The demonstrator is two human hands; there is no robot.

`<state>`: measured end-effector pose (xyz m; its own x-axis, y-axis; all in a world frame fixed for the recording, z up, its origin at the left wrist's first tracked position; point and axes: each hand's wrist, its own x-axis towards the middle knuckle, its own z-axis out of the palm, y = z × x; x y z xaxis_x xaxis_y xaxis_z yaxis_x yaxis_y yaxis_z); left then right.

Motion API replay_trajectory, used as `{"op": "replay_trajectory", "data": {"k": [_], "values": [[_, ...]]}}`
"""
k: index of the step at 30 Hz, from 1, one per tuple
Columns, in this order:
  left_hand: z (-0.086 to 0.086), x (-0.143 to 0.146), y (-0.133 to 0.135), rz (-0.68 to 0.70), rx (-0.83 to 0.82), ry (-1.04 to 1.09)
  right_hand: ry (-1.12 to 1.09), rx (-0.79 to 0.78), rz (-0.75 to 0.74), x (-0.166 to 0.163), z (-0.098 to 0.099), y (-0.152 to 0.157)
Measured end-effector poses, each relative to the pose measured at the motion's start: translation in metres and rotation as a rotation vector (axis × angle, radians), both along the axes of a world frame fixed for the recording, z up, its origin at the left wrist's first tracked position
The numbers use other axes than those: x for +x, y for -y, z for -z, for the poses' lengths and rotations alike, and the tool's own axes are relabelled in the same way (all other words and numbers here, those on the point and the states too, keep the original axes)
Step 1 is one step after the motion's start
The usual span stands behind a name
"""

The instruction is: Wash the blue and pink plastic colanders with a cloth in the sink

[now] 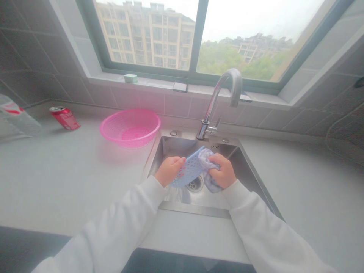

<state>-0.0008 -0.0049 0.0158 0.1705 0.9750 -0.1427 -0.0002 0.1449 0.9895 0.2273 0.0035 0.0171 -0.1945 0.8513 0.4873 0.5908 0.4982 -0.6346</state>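
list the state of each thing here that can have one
blue basket, tipped, held in the left hand
cloth, bunched in the right hand, against the blue basket
tap, no running water visible
drain, no plug visible
pink basket, upright
can, standing, tab unclear
window, open or shut unclear

Cloth (210,183) over sink (196,208), faucet (209,110) behind

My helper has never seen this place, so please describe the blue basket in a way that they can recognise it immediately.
Below the window is a steel sink. Over its basin, the left hand grips the tilted, perforated blue basket, while the right hand holds a cloth at its right end. Unlike the pink basket resting on the counter, it is pale blue and held up.
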Motion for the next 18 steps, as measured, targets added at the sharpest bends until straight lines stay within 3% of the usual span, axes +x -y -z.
{"op": "replay_trajectory", "data": {"k": [18], "values": [[0.0083,-0.0015,-0.002,0.021,0.04,0.001,-0.02,-0.029,0.037,0.0052,0.0026,-0.0054]]}}
